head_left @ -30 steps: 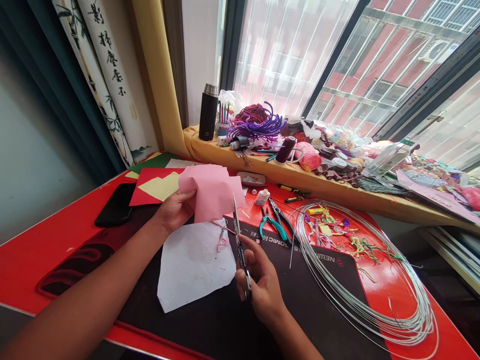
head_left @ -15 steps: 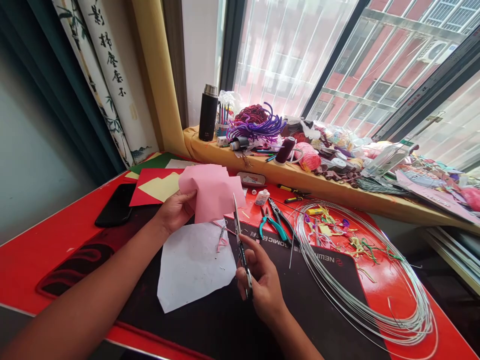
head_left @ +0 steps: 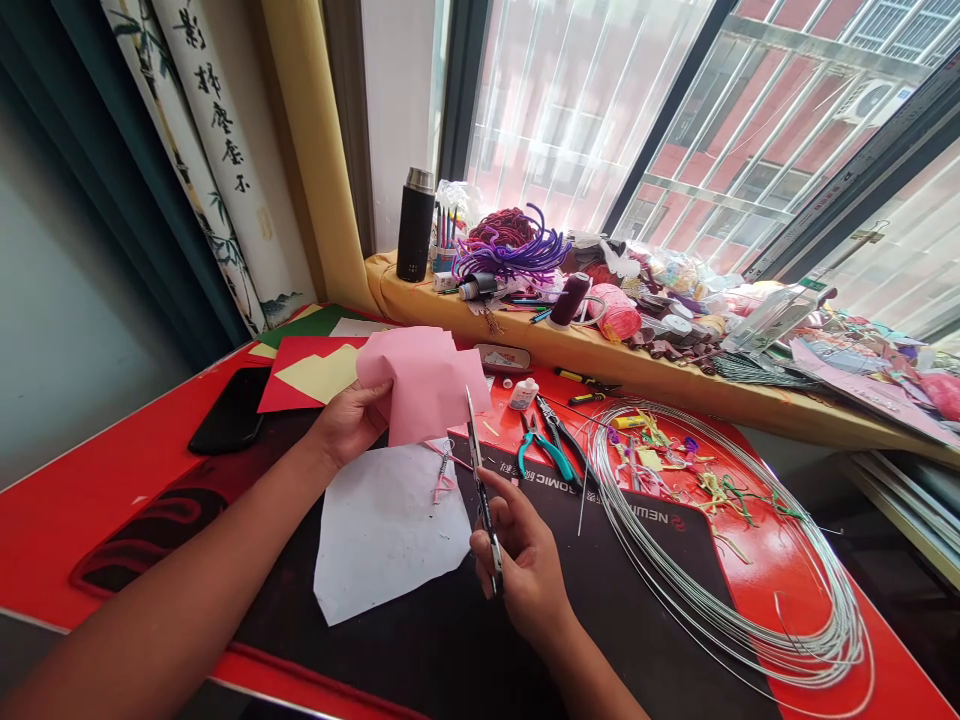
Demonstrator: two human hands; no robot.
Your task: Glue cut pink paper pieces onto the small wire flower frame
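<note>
On the red table, a black desk mat carries a white paper sheet. Left hand pinches folded pink paper above the sheet. Right hand grips long scissors, tips up, just beside the pink paper.

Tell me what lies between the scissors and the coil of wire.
In the head view, a pair of teal-handled pliers and a pair of dark-handled pliers lie between the scissors and the coil of wire.

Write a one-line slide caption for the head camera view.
Left hand holds pink paper, right hand grips scissors, above a white paper sheet on a black desk mat.
</note>
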